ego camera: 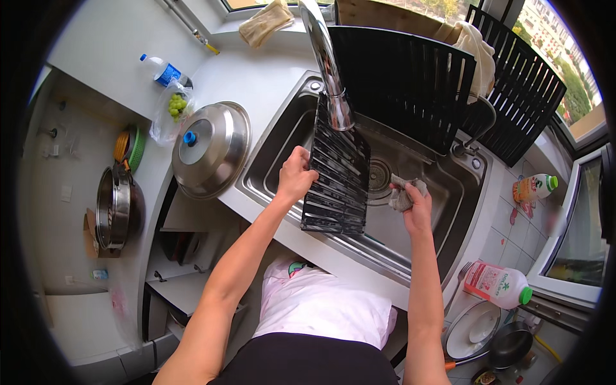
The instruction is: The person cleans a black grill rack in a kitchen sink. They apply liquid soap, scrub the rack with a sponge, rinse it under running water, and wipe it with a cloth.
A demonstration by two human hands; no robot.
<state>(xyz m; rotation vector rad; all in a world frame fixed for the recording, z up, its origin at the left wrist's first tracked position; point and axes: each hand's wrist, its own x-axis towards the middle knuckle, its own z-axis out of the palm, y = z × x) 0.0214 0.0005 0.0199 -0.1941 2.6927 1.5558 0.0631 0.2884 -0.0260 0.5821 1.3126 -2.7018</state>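
My left hand (296, 175) grips the left edge of a black slatted panel (337, 183), which stands tilted over the stainless steel sink (447, 207). Whitish suds or wet streaks cover its slats. In my right hand (417, 207) is a crumpled grey-beige cloth (403, 192), held over the basin to the right of the panel and apart from it. Between the panel and the cloth the drain strainer (380, 174) shows at the sink's bottom. The chrome faucet (332, 72) hangs above the panel's far end; I cannot tell whether water runs from it.
Another black panel (399, 82) leans at the sink's back, and a slatted one (519, 91) stands by the window. A domed steel lid (216, 149) sits left, near bagged green grapes (177, 106). To the right are a pink-liquid bottle (498, 284), a fork (463, 273) and white plates (474, 332).
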